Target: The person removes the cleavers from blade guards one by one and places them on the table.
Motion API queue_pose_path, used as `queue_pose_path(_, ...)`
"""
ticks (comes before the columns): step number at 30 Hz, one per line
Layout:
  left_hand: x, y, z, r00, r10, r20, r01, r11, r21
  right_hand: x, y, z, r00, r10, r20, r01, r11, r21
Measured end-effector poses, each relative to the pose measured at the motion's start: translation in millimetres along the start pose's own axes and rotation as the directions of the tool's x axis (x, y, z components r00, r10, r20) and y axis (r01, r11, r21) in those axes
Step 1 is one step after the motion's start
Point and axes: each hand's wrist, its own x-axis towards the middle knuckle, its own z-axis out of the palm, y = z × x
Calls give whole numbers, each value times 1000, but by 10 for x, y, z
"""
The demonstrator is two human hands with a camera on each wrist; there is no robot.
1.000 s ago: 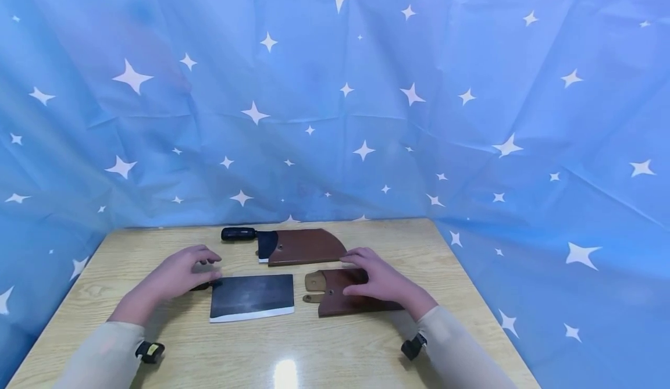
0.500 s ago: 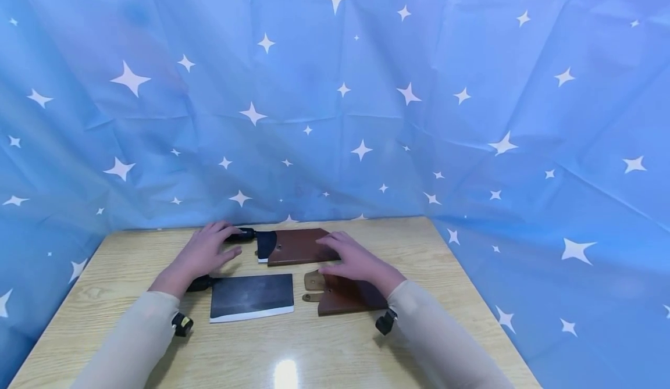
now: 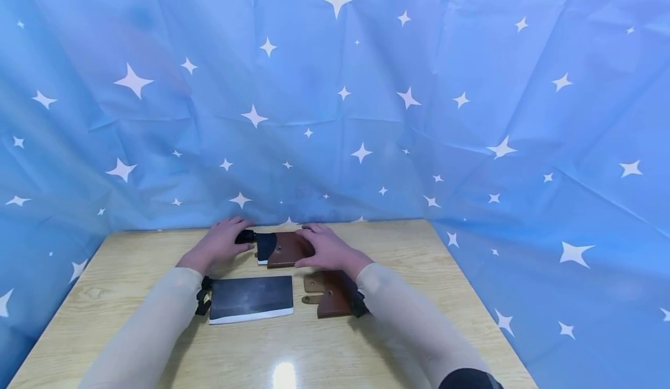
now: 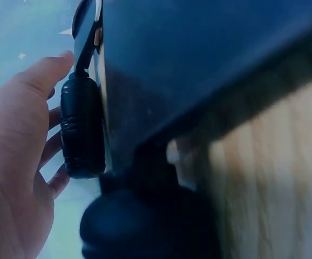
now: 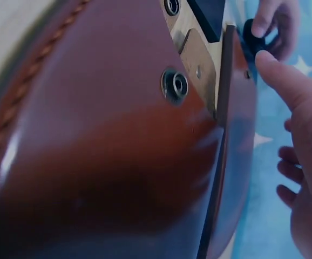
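Left grip by the black handle, right grip over the brown sheath, both apart, seemingly covering each end

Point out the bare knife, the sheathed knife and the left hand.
Bare knife (image 3: 252,298), head view: dark blade.
Sheathed knife (image 3: 285,252), head view: brown leather front.
Left hand (image 3: 220,243), head view: back of the hand.

Long, plain cream-beige sleeves reach to the wrists: the left sleeve lies nearer and to the left of the dark bare cleaver, the right sleeve to its right. The left wrist unit, black and chunky, shows beside the cleaver's handle end; the right wrist unit, also black, sits beyond its opposite end. Nearer and well right of the cleaver, a broad black band circles the right sleeve. The left hand and right hand, beyond the cleaver, are ungloved.
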Motion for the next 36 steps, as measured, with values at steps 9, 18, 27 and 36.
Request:
queue_pose_path(9, 94, -40, 88, 1000, 13, -20, -15, 995, -99, 251, -50, 162, 999, -11, 34, 14, 995, -98)
queue_pose_path(18, 109, -68, 114, 999, -36, 28, 42, 958, -285, 401, -35, 268, 994, -45, 103, 52, 997, -65)
queue_pose_path(27, 135, -83, 171, 994, -111, 23, 112, 928, -354, 433, -30, 358, 997, -24, 79, 27, 999, -40)
queue_pose_path(36, 161, -76, 200, 986, -164, 13, 158, 920, -360, 454, -9, 395, 998, -34, 47, 36, 998, -51)
